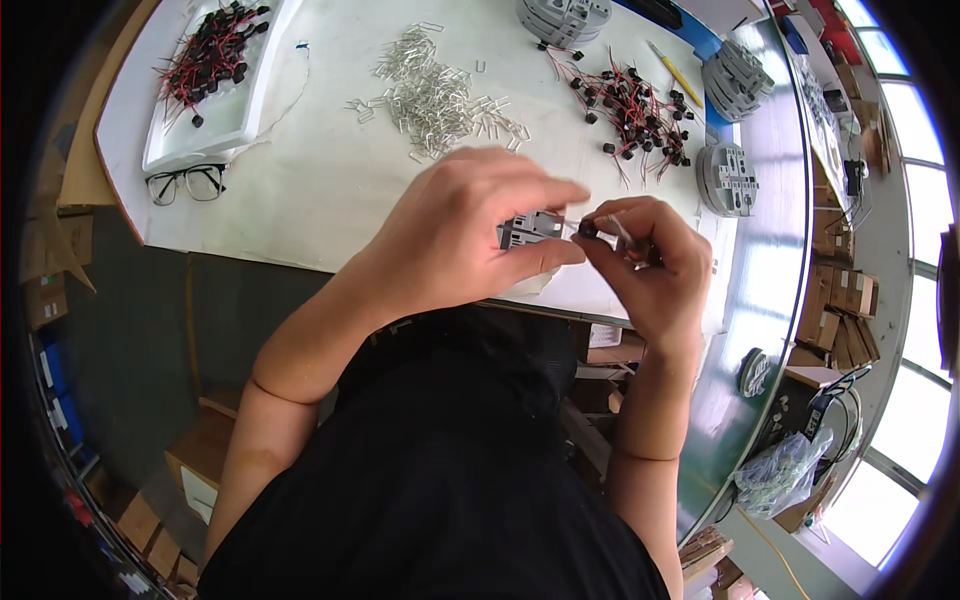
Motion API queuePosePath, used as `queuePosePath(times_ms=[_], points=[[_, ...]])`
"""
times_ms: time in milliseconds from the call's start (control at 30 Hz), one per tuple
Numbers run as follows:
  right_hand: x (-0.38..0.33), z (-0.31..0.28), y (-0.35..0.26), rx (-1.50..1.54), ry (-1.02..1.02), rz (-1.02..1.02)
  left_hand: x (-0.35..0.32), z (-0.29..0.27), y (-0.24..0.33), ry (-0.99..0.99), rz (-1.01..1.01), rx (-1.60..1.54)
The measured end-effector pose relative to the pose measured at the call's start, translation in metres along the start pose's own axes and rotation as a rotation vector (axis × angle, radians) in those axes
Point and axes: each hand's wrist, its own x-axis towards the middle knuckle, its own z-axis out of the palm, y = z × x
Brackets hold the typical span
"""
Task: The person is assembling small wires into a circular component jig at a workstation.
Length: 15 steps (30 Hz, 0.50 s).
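Observation:
Near the table's front edge, my left hand [445, 220] is closed around a grey slotted plastic part [532, 229], its thumb and forefinger along either side. Most of this part is hidden behind the hand. Close by on the right, my right hand [655, 255] pinches a small round black component [587, 229] between thumb and fingertips. It is held at the right end of the grey part; whether the two touch is hard to tell. Something thin and pale shows among the right fingers, too small to make out.
Ahead lies a heap of U-shaped metal clips [430, 95]. Black components with red wires [635, 115] are piled at right, beside a yellow pen [675, 72]. Round grey parts [728, 180] line the right side. A white tray [160, 140] and eyeglasses [188, 184] are left.

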Motion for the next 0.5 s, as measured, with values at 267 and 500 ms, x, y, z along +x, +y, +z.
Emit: queuePosePath(times_ms=[267,500], points=[[-0.017,0.032,0.010,0.731,0.016,0.159,-0.020,0.002,0.003,0.002,-0.302,-0.335],[-0.027,0.029,0.015,0.412,-0.084,0.129,-0.033,-0.009,-0.008,-0.121,-0.438,-0.392]])
